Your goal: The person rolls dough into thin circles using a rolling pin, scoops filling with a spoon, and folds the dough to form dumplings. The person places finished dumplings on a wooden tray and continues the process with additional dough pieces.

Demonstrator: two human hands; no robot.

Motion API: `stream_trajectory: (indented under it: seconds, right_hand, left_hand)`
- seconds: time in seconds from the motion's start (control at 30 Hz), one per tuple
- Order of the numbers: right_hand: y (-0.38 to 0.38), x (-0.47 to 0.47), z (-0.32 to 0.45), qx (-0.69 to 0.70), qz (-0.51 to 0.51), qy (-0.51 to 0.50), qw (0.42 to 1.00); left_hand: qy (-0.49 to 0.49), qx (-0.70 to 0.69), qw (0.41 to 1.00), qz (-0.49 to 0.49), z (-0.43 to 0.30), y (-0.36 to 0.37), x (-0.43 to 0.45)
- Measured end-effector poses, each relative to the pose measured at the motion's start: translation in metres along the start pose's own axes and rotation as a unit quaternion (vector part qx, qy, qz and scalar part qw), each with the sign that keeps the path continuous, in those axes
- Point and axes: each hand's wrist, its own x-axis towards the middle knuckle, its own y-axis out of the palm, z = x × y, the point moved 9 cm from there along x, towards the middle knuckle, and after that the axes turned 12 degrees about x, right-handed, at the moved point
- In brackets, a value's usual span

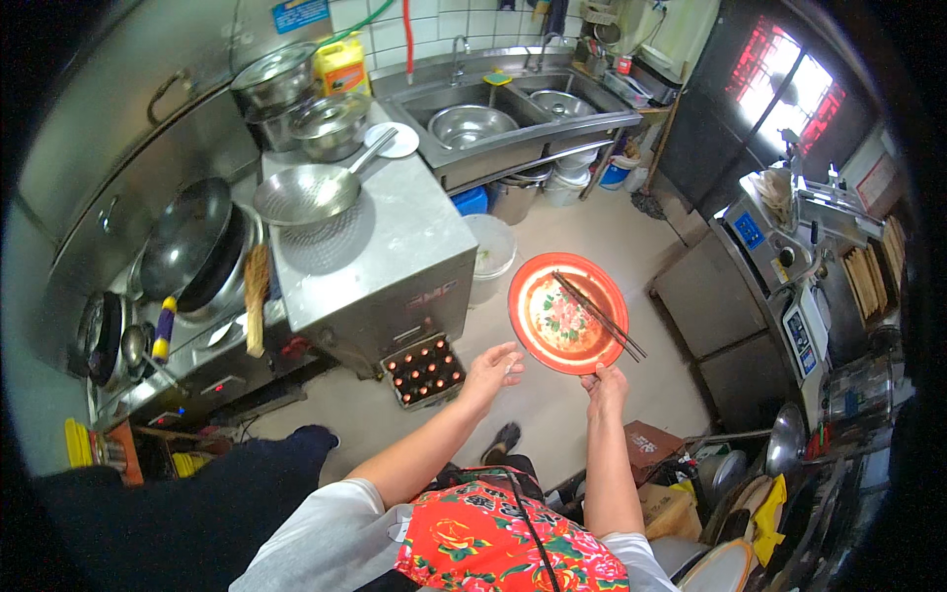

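Observation:
My right hand (607,392) grips the near rim of a round red basin (521,325), holding it out over the floor. Inside the basin lies pale food with pink pieces and green leaves (566,317). A pair of dark chopsticks (595,311) rests across the basin, its ends sticking out past the right rim. My left hand (494,374) is raised just left of the basin, apart from it, with its fingers spread and nothing in it. Some whitish matter seems to be on its fingertips.
A steel counter (399,222) at left holds a perforated strainer (311,194) and pots. A crate of bottles (425,370) stands on the floor. Beyond are a double sink (473,159) and a lidded bucket (490,248). A slicer (769,222) and scale (803,337) stand right. A dark-clothed person (185,510) is at lower left.

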Motion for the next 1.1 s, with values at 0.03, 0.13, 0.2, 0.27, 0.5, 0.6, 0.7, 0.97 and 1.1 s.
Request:
stream_trajectory:
  seconds: [0.03, 0.13, 0.2, 0.27, 0.5, 0.6, 0.7, 0.97, 1.1]
  right_hand:
    - [0.004, 0.014, 0.004, 0.006, -0.001, -0.002, 1.000]
    - [0.013, 0.060, 0.016, 0.010, 0.011, 0.002, 1.000]
    - [0.027, 0.099, 0.030, -0.003, 0.024, 0.002, 1.000]
    - [0.038, 0.136, 0.044, -0.031, 0.022, 0.005, 0.999]
    - [0.081, 0.249, 0.087, -0.129, 0.057, 0.014, 0.990]
    - [0.100, 0.291, 0.091, -0.139, 0.059, 0.032, 0.988]
    - [0.130, 0.322, 0.094, -0.124, 0.087, 0.017, 0.988]
    - [0.205, 0.397, 0.094, -0.151, 0.085, 0.086, 0.981]
    - [0.231, 0.452, 0.076, 0.004, 0.074, 0.146, 0.987]
  left_hand:
    - [0.011, -0.003, 1.000, 0.010, -0.007, 0.007, 0.017]
    - [0.023, -0.029, 0.999, 0.002, -0.019, 0.027, 0.069]
    - [0.001, -0.019, 1.000, -0.012, -0.025, 0.039, 0.105]
    - [-0.008, -0.036, 0.999, -0.018, -0.037, 0.052, 0.146]
    - [0.004, -0.073, 0.996, -0.056, -0.063, 0.088, 0.252]
    - [-0.004, -0.106, 0.991, -0.083, -0.069, 0.090, 0.291]
    - [0.000, -0.104, 0.990, -0.092, -0.083, 0.084, 0.332]
    - [-0.024, -0.038, 0.994, -0.102, -0.120, 0.039, 0.414]
    - [-0.042, -0.038, 0.993, -0.106, -0.116, 0.018, 0.433]
